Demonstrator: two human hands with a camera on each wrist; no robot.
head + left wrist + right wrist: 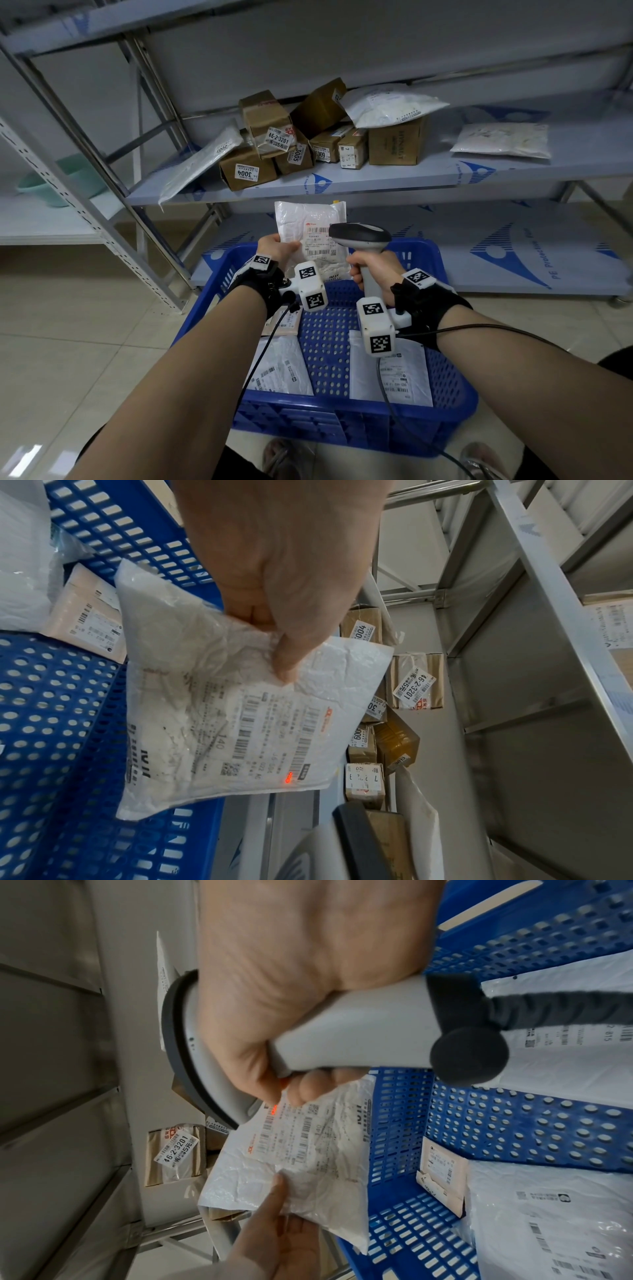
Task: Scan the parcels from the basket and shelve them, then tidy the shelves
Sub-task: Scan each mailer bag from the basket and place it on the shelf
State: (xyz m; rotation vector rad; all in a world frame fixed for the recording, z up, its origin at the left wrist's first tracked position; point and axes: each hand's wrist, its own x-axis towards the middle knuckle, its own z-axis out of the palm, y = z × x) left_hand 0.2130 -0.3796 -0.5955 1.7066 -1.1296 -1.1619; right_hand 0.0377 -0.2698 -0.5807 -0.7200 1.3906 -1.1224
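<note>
Two hands share this scan: the left hand (pixel 274 247) pinches the crinkled white plastic mailer parcel (pixel 310 224) above the blue perforated plastic basket (pixel 455 387), and the right hand (pixel 371 274) is wrapped round the grey handheld barcode scanner (pixel 359 236). The red dot sits at the label's edge (steer it onto a barcode, parcel flat).

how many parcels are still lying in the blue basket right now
3 lie in the blue basket: a white bag parcel front left, a larger white bag parcel front right, and a small pinkish parcel behind the left one. The arms may hide others.
</note>
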